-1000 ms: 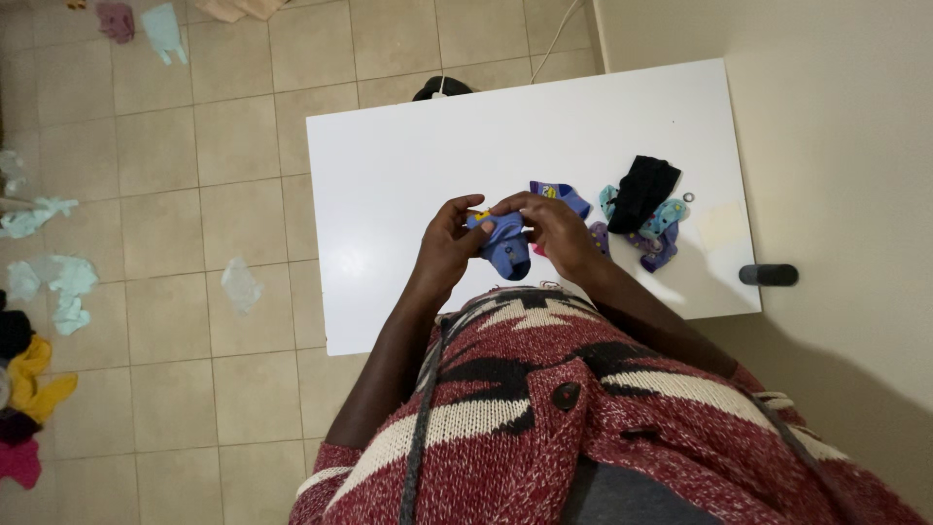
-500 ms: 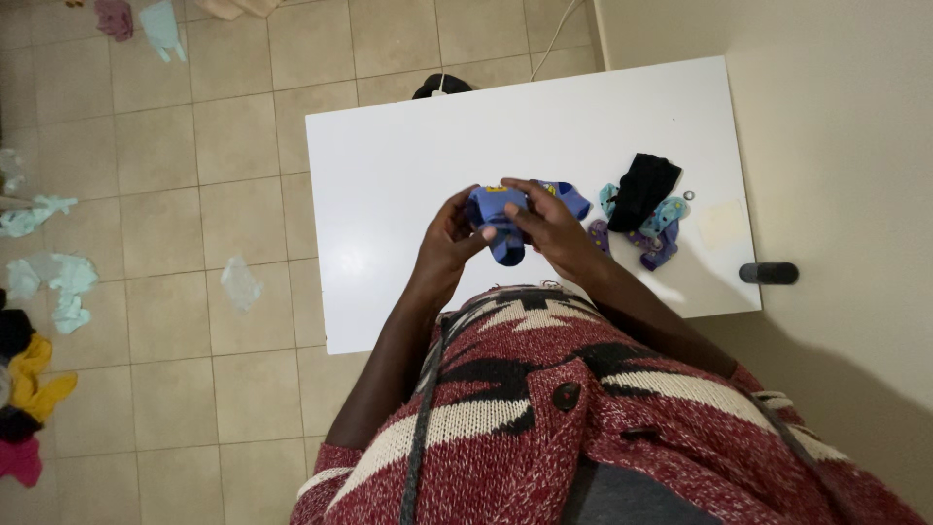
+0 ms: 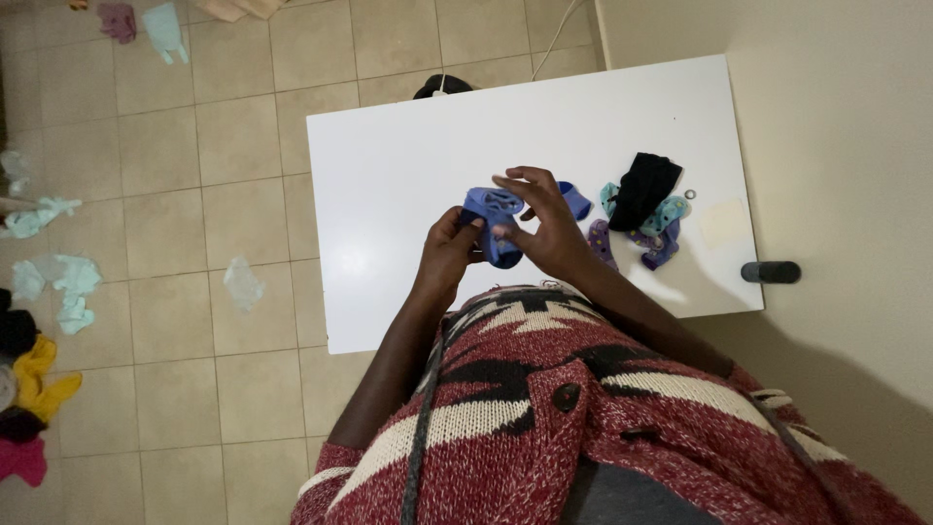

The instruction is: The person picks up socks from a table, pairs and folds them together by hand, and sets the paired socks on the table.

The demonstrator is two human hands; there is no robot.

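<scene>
Over the white table [image 3: 408, 156], both my hands hold a small blue sock bundle [image 3: 491, 222]. My left hand [image 3: 447, 248] grips it from the left and below. My right hand [image 3: 539, 222] pinches its top edge, fingers spread over it, so the cuff looks stretched open. Another blue sock [image 3: 575, 199] lies on the table just behind my right hand, partly hidden by it. To the right lies a small heap of socks: a black one [image 3: 643, 190], teal dotted ones [image 3: 666, 214] and purple ones [image 3: 661, 251].
A dark cylinder [image 3: 770, 271] lies on the beige floor right of the table. Scattered clothes lie on the tiled floor at left: pale green pieces [image 3: 58, 282], a yellow one [image 3: 37, 374], a pink one [image 3: 19, 457]. A black object [image 3: 442, 87] sits behind the table's far edge.
The blue sock has been rolled up from hanging down into a bundle. My right hand shifted from gripping its side to spreading fingers over its top; the cuff now looks open.
</scene>
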